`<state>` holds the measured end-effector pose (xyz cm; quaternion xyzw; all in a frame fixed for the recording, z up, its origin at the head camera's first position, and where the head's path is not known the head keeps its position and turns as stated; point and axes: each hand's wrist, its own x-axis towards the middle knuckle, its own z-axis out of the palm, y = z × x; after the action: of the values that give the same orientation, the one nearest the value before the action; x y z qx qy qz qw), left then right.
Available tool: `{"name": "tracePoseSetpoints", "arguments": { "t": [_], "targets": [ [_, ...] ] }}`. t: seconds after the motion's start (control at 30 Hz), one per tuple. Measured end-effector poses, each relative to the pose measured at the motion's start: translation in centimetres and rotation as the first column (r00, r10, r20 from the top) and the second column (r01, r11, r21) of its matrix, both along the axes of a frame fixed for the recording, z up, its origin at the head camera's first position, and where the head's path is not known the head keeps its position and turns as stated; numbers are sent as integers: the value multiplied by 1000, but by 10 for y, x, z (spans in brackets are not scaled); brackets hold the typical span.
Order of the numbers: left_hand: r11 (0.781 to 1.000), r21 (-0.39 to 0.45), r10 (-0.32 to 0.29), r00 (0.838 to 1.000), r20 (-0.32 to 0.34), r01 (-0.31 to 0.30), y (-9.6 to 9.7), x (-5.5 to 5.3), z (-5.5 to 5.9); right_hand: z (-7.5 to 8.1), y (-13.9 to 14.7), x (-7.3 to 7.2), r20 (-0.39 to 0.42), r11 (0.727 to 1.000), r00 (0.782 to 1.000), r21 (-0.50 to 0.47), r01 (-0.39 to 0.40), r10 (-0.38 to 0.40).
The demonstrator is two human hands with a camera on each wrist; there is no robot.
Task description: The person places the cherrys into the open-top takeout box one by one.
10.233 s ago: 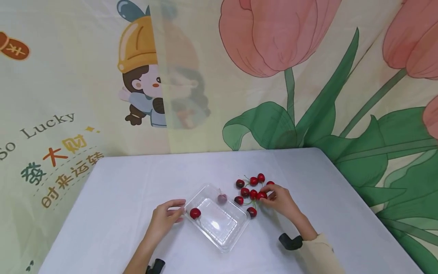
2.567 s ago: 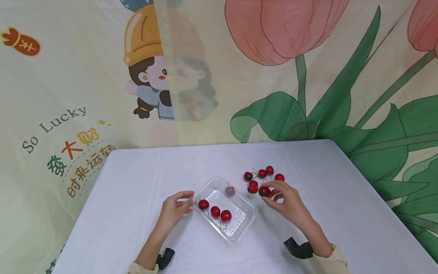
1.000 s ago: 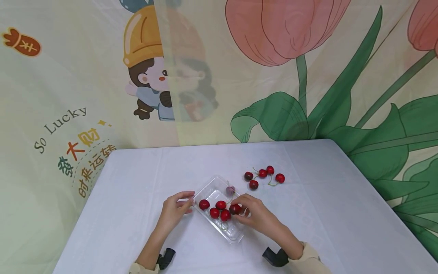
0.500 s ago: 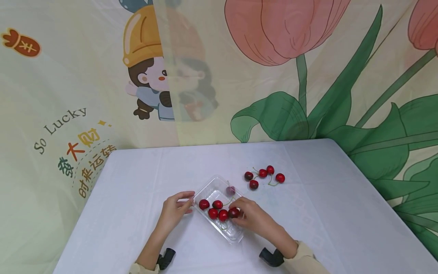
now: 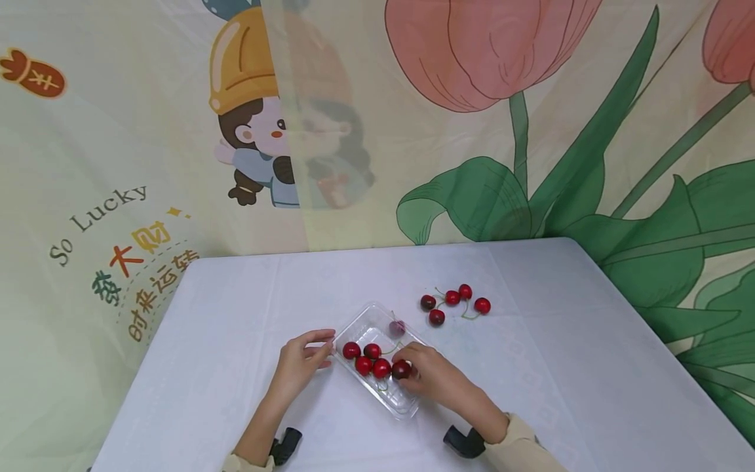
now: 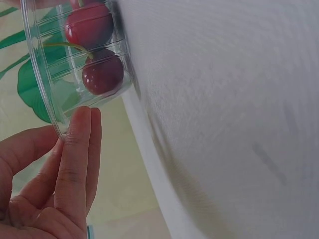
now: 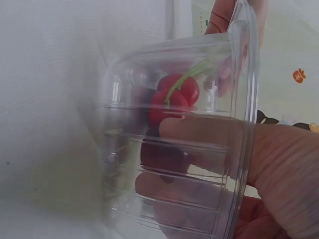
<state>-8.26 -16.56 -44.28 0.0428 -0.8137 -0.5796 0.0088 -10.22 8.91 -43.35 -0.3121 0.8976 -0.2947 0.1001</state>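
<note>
A clear plastic box [image 5: 370, 321] lies angled on the table. My left hand [image 5: 297, 367] pinches its left corner; in the left wrist view, thumb and fingers [image 6: 74, 159] meet at the rim. My right hand [image 5: 439, 377] reaches inside the box, thumb and fingertips around a dark cherry [image 5: 402, 369]. Beside that cherry sit several red ones, such as the cherry [image 5: 381, 368] touching its left side. A paler-looking cherry [image 5: 397, 328] shows through plastic near the far right wall. In the right wrist view, the box wall [image 7: 164, 219] partly blurs the held cherry [image 7: 162, 154].
Several loose cherries [image 5: 451, 297] with green stems lie on the white tabletop [image 5: 265, 288] behind and right of the box. A printed backdrop [image 5: 354, 131] with tulips hangs at the table's far edge.
Several cherries have moved from the loose group into the box. Over the last second my right hand shifted slightly left with the dark cherry, nudging its neighbours left. My left hand stayed put.
</note>
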Motion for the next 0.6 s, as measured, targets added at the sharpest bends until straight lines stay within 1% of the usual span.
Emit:
{"name": "tracePoseSetpoints", "arguments": {
  "t": [0.2, 0.27, 0.43, 0.6],
  "targets": [
    [1000, -10, 8, 1000, 4, -8, -1, 0, -1, -1, 1, -1, 11, 1000, 1000, -13, -1, 1],
    [1000, -14, 3, 1000, -4, -4, -1, 0, -2, 0, 1, -1, 13, 1000, 1000, -19, -3, 4],
    [1000, -19, -2, 1000, -16, 2, 0, 1, -3, 3, 5, -2, -21, 998, 1000, -59, -10, 9],
    [1000, -22, 3, 1000, -10, -3, -1, 0, -3, 13, 13, -5, -51, 989, 997, -137, 52, -59]
  ]
}}
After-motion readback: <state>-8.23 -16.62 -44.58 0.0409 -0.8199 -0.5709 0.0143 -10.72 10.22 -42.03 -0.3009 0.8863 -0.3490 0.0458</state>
